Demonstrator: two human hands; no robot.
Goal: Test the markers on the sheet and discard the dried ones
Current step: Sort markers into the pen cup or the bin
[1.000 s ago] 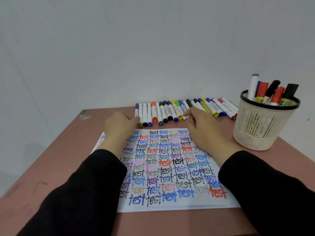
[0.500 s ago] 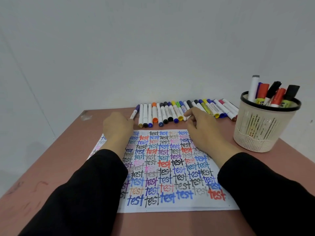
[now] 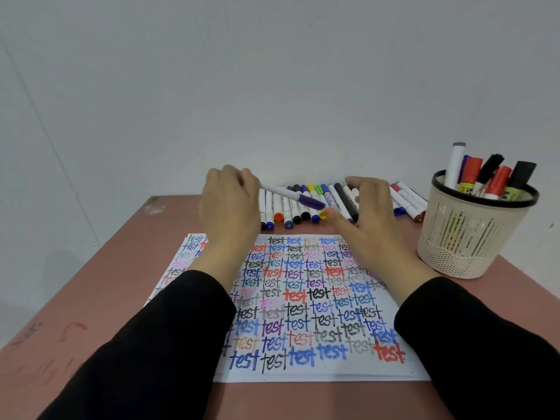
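Marker [image 3: 281,194] with a white barrel and purple cap [image 3: 312,202]: held in the air above the row of markers [image 3: 291,215] at the far edge of the tabletop [image 3: 91,298], barrel pinched in the left grip [image 3: 230,201], cap pointing toward the right grip [image 3: 366,213]. Right grip wide, thumb and fingers spread and holding nothing, thumb tip just beside the cap's end; actual contact impossible to tell. Step in hand, by the look of it: uncapping. Close thumb and forefinger squarely round the cap, not the barrel, and pull straight along the axis, with the left grip kept firm and well back from the seam. Avoid wrenching sideways or sinking low enough to knock the row out of line. Keep the cap in the right grip for recapping. Then bring the tip down to the sheet [image 3: 303,371], nearly full of coloured "test" words, and seek a bare patch, probably along the margins. Faint or scratchy line: likely a dried one, to be kept apart from the row. Basket [image 3: 466,237] at the right, holding upright markers; purpose unclear.
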